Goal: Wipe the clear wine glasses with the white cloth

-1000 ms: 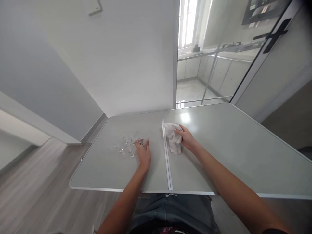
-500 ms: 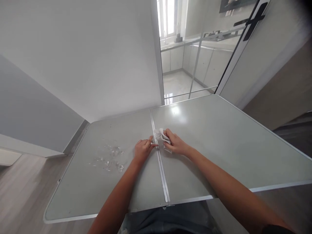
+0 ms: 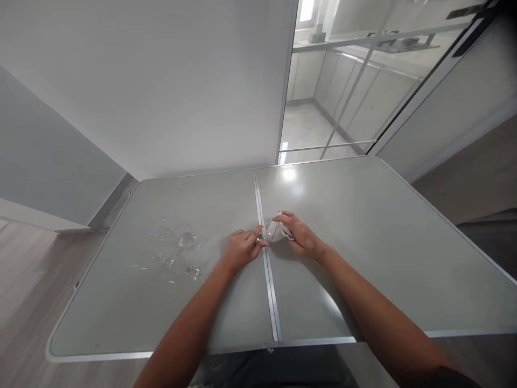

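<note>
My left hand point(image 3: 243, 248) is closed on one end of a small clear drinking glass point(image 3: 270, 230), held on its side just over the table's middle seam. My right hand point(image 3: 301, 235) grips a crumpled white cloth point(image 3: 285, 230) around the glass's other end, partly covering it. Whether the cloth is paper or fabric cannot be told. Left of my left hand, several clear glasses point(image 3: 186, 240) lie on the pale table point(image 3: 363, 258); their outlines are faint.
A metal seam point(image 3: 271, 302) divides the table from front to back. A white wall point(image 3: 181, 97) rises behind its far edge. Back right is a glass-paned door point(image 3: 331, 121) with a kitchen behind it. Grey wood flooring point(image 3: 28, 291) lies to the left.
My right hand and the cloth have shifted slightly right, exposing the clear glass between my hands. My left hand keeps its hold. The camera view has tilted downward and turned a little left.
</note>
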Available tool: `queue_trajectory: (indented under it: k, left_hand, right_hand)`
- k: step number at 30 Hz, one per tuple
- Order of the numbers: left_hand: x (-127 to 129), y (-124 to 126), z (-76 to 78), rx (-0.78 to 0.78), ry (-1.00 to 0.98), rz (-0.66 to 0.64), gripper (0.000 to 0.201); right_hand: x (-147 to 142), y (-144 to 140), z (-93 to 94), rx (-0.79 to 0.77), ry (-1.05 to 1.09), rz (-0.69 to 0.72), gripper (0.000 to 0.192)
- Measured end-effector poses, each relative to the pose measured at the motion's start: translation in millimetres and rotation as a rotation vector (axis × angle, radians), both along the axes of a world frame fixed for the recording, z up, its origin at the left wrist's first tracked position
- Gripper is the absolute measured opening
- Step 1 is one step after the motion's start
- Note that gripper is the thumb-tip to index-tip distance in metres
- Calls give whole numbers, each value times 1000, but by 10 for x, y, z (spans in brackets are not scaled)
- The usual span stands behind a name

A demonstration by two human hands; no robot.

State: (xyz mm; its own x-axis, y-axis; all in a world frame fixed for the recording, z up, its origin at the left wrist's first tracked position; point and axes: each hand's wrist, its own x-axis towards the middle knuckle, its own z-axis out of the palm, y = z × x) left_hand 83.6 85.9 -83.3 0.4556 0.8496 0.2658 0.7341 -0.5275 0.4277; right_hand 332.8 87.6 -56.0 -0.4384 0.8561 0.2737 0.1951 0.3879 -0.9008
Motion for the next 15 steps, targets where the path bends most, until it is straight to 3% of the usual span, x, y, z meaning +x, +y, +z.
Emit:
queue_trajectory:
  k: [5,11,15]
  left_hand:
    - [40,11,-30,13,-7,29,47]
    - [20,35,-63,136,53,114,51]
    - [4,42,-83,250,103,106,46]
  right_hand:
    - [-78,-6,-15,-158,175,-74,57]
    - [-35,0,109,76,-78,-18,72]
    - [-13,24,89,27,-86,4,77]
